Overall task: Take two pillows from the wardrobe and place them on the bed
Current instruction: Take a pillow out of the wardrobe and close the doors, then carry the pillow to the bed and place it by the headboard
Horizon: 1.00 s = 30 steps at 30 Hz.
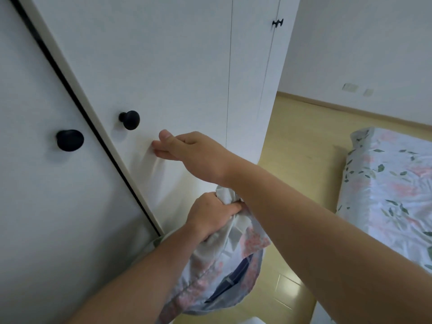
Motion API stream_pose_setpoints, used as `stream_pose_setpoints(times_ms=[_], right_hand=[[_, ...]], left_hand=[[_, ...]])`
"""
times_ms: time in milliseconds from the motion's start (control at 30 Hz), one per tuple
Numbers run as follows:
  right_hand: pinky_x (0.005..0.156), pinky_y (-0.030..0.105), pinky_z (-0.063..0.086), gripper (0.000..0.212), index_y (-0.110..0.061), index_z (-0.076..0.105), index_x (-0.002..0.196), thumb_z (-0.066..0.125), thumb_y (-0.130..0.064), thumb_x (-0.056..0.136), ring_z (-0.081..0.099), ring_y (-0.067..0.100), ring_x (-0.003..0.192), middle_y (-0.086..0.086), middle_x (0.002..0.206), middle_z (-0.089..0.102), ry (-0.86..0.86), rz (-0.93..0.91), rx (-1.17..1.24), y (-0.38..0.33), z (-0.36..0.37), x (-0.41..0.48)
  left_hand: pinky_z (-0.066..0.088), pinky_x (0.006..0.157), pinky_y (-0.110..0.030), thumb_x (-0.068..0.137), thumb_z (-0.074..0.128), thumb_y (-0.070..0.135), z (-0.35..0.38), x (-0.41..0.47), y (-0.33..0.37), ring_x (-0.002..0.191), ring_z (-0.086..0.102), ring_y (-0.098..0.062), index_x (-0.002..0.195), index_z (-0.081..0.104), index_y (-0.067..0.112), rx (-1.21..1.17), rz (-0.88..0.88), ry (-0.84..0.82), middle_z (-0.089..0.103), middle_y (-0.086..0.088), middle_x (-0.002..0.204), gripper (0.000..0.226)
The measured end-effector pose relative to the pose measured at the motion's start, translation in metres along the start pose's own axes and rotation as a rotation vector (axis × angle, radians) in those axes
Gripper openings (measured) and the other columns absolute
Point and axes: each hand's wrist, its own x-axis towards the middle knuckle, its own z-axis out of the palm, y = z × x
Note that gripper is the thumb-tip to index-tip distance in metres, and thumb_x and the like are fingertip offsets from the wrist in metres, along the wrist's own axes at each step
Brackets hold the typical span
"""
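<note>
The left hand [211, 218] has its fingers [233, 210] closed tightly around a bunched corner of a soft floral pillow [224, 272], white-blue with pink flowers, which hangs down from this hand above the light wooden floor [301, 146]. The right hand [187, 148] is stretched to the white wardrobe door [163, 66]; its fingers are straight and pressed together, with the tips touching the door panel just below and to the right of a round black knob [129, 119]. A second black knob [70, 140] sits on the neighbouring door. The bed [392, 195], covered with floral sheet, lies at the right, well apart from the pillow.
</note>
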Motion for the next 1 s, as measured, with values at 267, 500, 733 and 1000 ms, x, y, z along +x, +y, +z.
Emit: stream_pose_setpoints(times_ms=[267,500,733,1000], right_hand=[[0.114,0.042,0.038,0.066,-0.015,0.067,0.127,0.032,-0.063,0.100,0.061,0.020,0.124,0.007,0.124,0.071,0.022,-0.009,-0.064,-0.008,0.012,0.022],[0.113,0.028,0.036,0.052,-0.026,0.065,0.133,0.033,-0.055,0.104,0.052,0.009,0.131,-0.009,0.139,0.062,0.117,-0.010,-0.090,0.010,-0.033,0.003],[0.101,0.035,0.050,0.038,-0.022,0.075,0.108,0.044,-0.043,0.104,0.065,0.007,0.109,-0.009,0.112,0.075,0.747,0.234,0.080,0.120,-0.138,-0.041],[0.066,0.030,0.044,0.027,-0.012,0.069,0.107,0.049,-0.008,0.090,0.057,0.022,0.081,0.004,0.088,0.066,1.066,0.726,0.409,0.293,-0.225,-0.125]], left_hand=[[0.048,0.082,-0.030,0.083,0.051,0.042,-0.007,0.018,0.002,0.107,0.065,-0.033,0.100,0.067,0.006,0.013,0.099,-0.076,0.068,-0.011,0.098,0.043],[0.051,0.067,-0.030,0.076,0.066,0.042,0.003,0.044,0.020,0.078,0.065,-0.021,0.072,0.061,0.017,-0.006,0.127,-0.114,0.064,0.005,0.073,0.026],[0.059,0.080,-0.041,0.065,0.074,0.068,0.045,0.073,0.064,0.078,0.071,-0.016,0.088,0.075,0.023,0.011,0.188,-0.235,0.075,0.006,0.087,0.051],[0.059,0.086,-0.038,0.060,0.090,0.045,0.096,0.120,0.151,0.085,0.073,-0.008,0.089,0.079,0.029,0.028,0.317,-0.441,0.077,0.014,0.090,0.035]])
